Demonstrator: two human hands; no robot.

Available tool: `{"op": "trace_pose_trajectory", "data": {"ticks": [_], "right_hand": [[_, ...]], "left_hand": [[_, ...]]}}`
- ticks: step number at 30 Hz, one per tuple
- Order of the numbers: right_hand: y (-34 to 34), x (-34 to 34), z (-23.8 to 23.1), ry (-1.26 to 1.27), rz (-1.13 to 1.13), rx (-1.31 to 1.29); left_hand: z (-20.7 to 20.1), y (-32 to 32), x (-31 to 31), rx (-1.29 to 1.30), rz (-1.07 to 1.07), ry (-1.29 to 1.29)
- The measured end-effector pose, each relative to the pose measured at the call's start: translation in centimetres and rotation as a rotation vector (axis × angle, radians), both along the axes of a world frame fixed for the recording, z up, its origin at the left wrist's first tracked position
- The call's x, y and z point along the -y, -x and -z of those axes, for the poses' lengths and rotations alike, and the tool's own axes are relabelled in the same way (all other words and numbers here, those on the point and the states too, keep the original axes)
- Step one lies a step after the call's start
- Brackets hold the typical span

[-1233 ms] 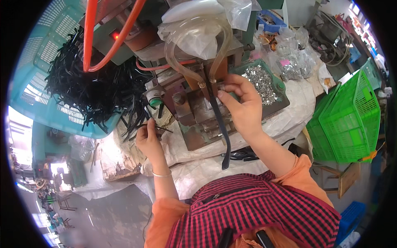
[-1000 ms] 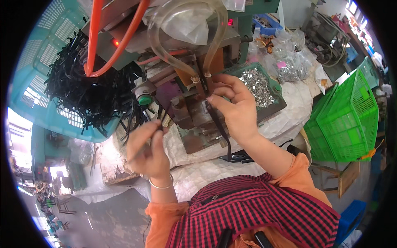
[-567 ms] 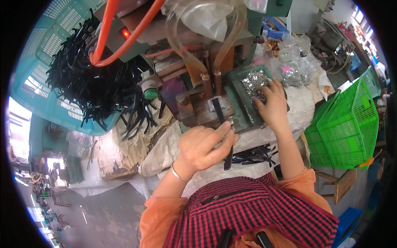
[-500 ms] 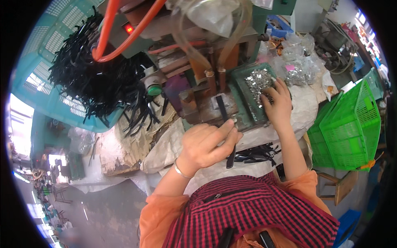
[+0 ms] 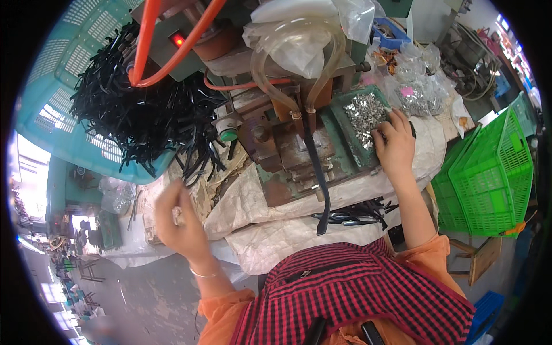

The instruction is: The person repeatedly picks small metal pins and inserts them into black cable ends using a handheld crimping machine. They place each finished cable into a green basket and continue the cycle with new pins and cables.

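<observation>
Cluttered workshop space fills the single head view: a worktop [image 5: 345,201] draped in pale sacking carries a worn green and rust-brown press machine [image 5: 293,149] at the centre, with orange hoses [image 5: 172,52] and clear tubes [image 5: 270,86] looping over it toward 12 o'clock.

Compared with half a second earlier, the left hand [image 5: 181,221] has swung away from the front of the machine, where it was curled over the strap's lower end, and now hangs out at 8 o'clock over the worktop's edge, blurred by motion. Its fingers look loosely spread and nothing can be made out in them, though the blur leaves that uncertain. The right hand [image 5: 395,144] has stayed at the tray, at 2 o'clock from the machine, palm down with the fingers [image 5: 382,133] curled into the loose metal pieces; whether they pinch one cannot be told.

A black strap [image 5: 316,172] now lies free of both hands. It is long, narrow and flat, dark and slightly glossy, running from the machine's jig down toward 6 o'clock, its lower end hanging past the machine's front edge over the sacking.

Small silvery metal pieces [image 5: 363,115] fill the green tray [image 5: 339,135] just right of the jig. A teal basket [image 5: 63,103] heaped with black straps [image 5: 144,115] sits at 10 o'clock, a bright green crate [image 5: 494,172] at 3 o'clock, and more finished straps [image 5: 359,211] lie on the sacking near 5 o'clock.
</observation>
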State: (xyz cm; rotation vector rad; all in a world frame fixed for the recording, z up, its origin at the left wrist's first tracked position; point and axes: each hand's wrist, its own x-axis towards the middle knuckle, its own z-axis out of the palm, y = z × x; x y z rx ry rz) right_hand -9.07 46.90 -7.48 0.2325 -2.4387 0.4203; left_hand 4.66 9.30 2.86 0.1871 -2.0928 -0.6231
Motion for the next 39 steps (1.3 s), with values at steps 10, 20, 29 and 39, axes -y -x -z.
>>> {"op": "trace_pose_trajectory", "data": {"ticks": [10,20,29,39], "right_hand": [[0.5,2.7,-1.0,0.529,-0.042,0.053],[2.1,1.3,1.4,1.556,-0.222,0.214],[-1.0,7.3,-5.8,0.929,-0.550,0.215],[-2.7,12.7,-7.6,1.358,-0.651,0.370]], "left_hand": [[14.0,9.8,9.7,0.736,-0.236,0.147],[9.7,9.2,8.7,0.672,0.448,-1.116],[9.6,5.7,4.7,0.251,0.080,-0.826],[-2.6,6.2,-4.6,-0.340,0.854,-0.493]]}}
